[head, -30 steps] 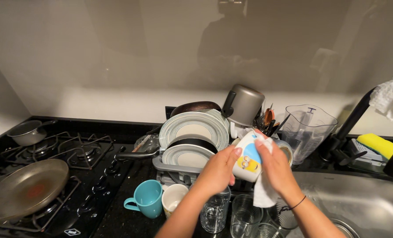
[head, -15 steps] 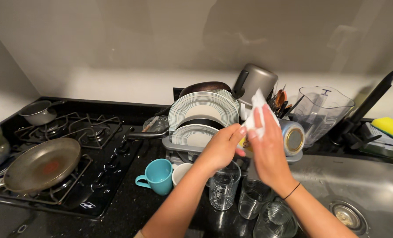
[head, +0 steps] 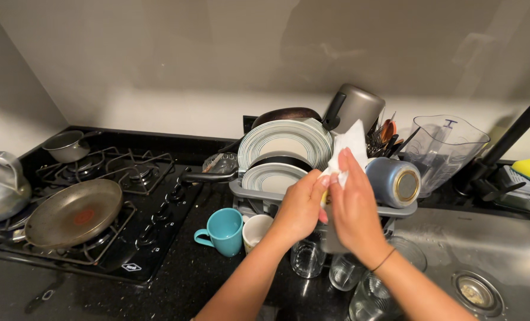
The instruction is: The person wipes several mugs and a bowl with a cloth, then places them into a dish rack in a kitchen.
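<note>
My left hand and my right hand are pressed together in front of the dish rack. Between them is a small white cup with a coloured print, almost wholly hidden by my fingers. My left hand grips it. A white cloth is held against the cup by my right hand and sticks up above my fingertips. Both hands hover over the glasses on the black counter.
The rack holds striped plates, a dark pan, a grey pot, a blue mug on its side and cutlery. A clear jug stands right of it. Teal mug, white cup, frying pan, kettle, sink.
My hands have closed more tightly around the cup, which showed plainly before and is now mostly covered. The cloth has shifted up. The view has moved closer and slightly left.
</note>
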